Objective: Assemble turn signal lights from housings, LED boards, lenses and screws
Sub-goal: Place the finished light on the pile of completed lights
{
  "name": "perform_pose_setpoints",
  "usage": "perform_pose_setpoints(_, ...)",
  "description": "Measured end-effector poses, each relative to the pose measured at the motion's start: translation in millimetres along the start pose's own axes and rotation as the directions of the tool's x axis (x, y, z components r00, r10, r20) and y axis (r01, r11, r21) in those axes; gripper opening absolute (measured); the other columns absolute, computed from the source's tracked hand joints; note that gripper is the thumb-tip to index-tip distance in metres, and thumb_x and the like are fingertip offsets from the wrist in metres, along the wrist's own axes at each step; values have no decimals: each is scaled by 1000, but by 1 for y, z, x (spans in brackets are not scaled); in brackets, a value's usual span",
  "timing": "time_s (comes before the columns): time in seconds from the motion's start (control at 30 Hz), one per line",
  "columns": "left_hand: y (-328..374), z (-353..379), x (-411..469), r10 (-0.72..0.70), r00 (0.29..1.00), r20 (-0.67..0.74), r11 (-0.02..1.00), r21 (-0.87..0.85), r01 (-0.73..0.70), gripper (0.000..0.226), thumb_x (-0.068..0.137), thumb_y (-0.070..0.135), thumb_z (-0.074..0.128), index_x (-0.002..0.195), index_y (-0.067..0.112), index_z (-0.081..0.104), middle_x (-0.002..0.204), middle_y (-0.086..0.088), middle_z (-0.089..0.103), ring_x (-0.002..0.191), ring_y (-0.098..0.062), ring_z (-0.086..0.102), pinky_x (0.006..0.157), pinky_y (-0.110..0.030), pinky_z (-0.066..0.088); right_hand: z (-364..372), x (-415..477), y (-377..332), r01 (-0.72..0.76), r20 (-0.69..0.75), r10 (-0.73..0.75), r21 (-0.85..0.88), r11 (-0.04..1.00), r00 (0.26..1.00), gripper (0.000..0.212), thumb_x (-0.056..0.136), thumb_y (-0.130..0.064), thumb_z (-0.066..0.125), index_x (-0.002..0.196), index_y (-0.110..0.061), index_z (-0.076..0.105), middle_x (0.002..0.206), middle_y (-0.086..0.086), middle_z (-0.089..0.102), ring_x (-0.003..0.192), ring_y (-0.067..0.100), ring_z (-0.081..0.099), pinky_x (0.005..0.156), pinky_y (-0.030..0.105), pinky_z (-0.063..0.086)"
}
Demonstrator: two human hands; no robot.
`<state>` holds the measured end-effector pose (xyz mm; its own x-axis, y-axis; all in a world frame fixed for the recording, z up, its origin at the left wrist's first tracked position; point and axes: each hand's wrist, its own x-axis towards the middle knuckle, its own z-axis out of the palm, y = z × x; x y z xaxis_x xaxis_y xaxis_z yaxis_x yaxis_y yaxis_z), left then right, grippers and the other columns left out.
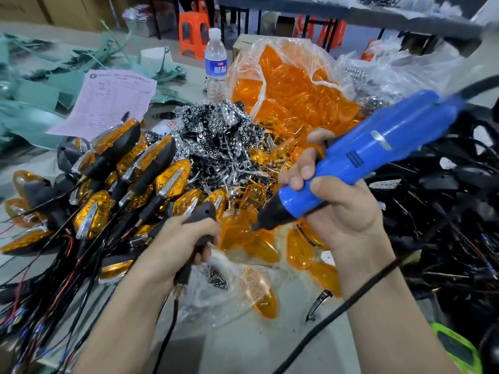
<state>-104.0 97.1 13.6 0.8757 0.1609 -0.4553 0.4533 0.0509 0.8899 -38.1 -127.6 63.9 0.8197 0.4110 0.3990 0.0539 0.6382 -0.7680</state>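
My left hand (178,247) grips a black turn signal housing (201,215) by its stem, back side up, with its wire hanging down. My right hand (337,201) holds a blue electric screwdriver (359,160), its black tip pointing down-left toward the housing, a short gap apart. A pile of finished amber-and-black signals (113,182) lies at the left. Loose amber lenses (272,247) lie under both hands. Chrome LED reflector boards (216,130) are heaped in the middle. Small screws (216,276) sit in clear plastic just below my left hand.
A clear bag of amber lenses (291,85) stands at the back, beside a water bottle (215,66) and a pink form (108,103). Black housings with wires (445,211) are heaped at the right. Green plastic panels (32,103) lie far left.
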Motion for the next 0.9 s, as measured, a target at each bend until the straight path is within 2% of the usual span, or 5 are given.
perform_pose_setpoints(0.2,25,-26,-15,207,957,-204,941,-226,-251,49,89,47,45,102,12,77,80,-18,71,52,-20,58,41,-25,45,10,-13,16,-510,-546,393,-75,857,740,21,89,-1,64,108,-9,59,67,7,59,55,23,58,58,33,51)
perform_pose_setpoints(0.3,40,-51,-20,438,809,-392,885,348,-310,29,80,53,53,100,38,67,75,-7,67,58,-18,56,54,-31,45,7,-19,22,-616,-647,406,-128,777,646,8,96,-8,58,103,-12,57,61,4,61,51,21,59,56,35,54)
perform_pose_setpoints(0.43,56,-78,-22,714,555,-426,527,849,-26,44,80,56,76,122,49,62,95,9,64,83,-20,51,76,-41,47,-6,-25,25,-672,-649,273,-511,535,710,22,88,-25,69,107,-25,58,67,5,68,56,26,70,58,42,60)
perform_pose_setpoints(0.7,39,-78,22,695,550,-463,665,704,-248,67,76,36,90,136,37,60,124,13,59,114,-19,60,108,-46,49,-10,-36,38,-646,-648,63,-761,-54,759,42,75,-61,66,102,-41,40,73,-10,64,64,18,65,66,40,54)
perform_pose_setpoints(0.9,12,-71,36,781,531,-330,561,744,-363,65,83,35,86,140,34,56,138,10,61,121,-10,55,106,-28,39,-8,-50,52,-684,-702,81,-710,-167,708,51,81,-68,67,105,-49,27,77,-11,62,65,16,64,70,42,58)
